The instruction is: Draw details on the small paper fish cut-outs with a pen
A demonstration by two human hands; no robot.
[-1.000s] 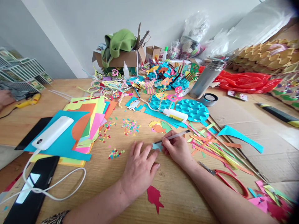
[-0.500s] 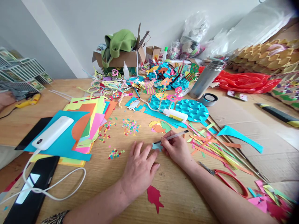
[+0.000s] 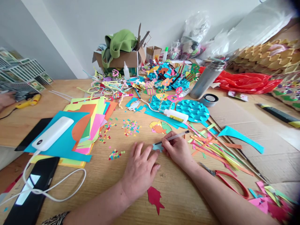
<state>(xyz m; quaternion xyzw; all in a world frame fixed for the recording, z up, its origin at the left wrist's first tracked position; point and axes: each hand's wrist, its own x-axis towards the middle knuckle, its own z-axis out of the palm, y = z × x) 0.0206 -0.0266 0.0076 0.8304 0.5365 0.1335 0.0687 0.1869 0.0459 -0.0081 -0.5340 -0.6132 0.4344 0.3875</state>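
Observation:
My right hand [image 3: 177, 148] grips a pen [image 3: 177, 135], its tip over a small light blue paper cutout [image 3: 158, 147] on the wooden table. Fingers of my left hand [image 3: 142, 162] lie spread and flat on the table, with the fingertips at the cutout's left edge. Part of the cutout is hidden under both hands. A dark red paper fish [image 3: 155, 199] rests nearer to me, below the left hand. Just beyond the hands lie yellow, orange and green paper fish [image 3: 160, 127].
Red-handled scissors [image 3: 231, 182] lie beside my right forearm, near paper strips [image 3: 215, 145]. A glue bottle [image 3: 175, 115] and steel flask [image 3: 207, 79] stand or lie farther back. Left are coloured sheets [image 3: 86, 125], a white power bank [image 3: 53, 132] and a phone [image 3: 32, 190]. Another person's hand [image 3: 6, 100] shows far left.

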